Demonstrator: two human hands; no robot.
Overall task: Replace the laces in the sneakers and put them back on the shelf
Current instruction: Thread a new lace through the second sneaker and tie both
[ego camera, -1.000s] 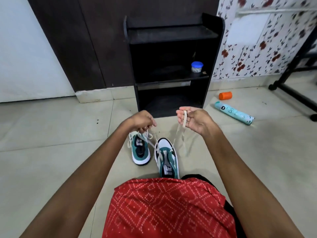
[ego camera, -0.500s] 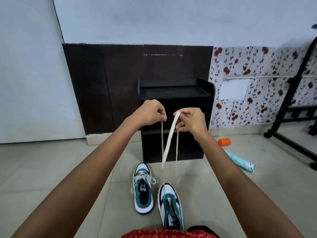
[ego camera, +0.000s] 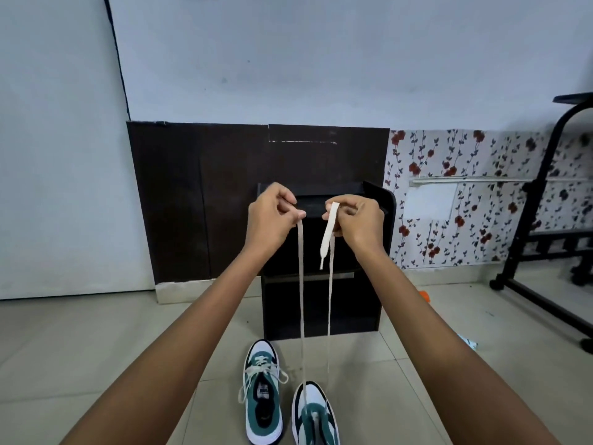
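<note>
- A pale lace (ego camera: 300, 284) is being held up in two long strands rising from the near sneaker (ego camera: 316, 415), which is standing on the tiled floor (ego camera: 96, 364) at the bottom edge of the view, toe pointing far.
- The left strand is being pinched at its top by the left hand (ego camera: 272, 216), with thumb and fingers curled around it.
- The right strand is being gripped by the right hand (ego camera: 357, 221), fingers curled; its loose end is being left to hang down over the fingers, the tip dangling just beside the strand.
- Both hands are being held raised and level, near each other but apart, in front of the black shelf (ego camera: 321, 303).
- A second sneaker (ego camera: 263, 393), already laced in a pale lace with its ends trailing loose, is sitting just to the left of the first and slightly farther off.
- The shelf is standing against a dark panel (ego camera: 199, 200) on the far wall.
- An orange object (ego camera: 424, 296) and a teal item (ego camera: 468, 342) are lying on the floor to the right, both being partly hidden by the right forearm.
- A black metal stand (ego camera: 539, 220) is showing at the far right, in front of floral wallpaper (ego camera: 465, 162).
</note>
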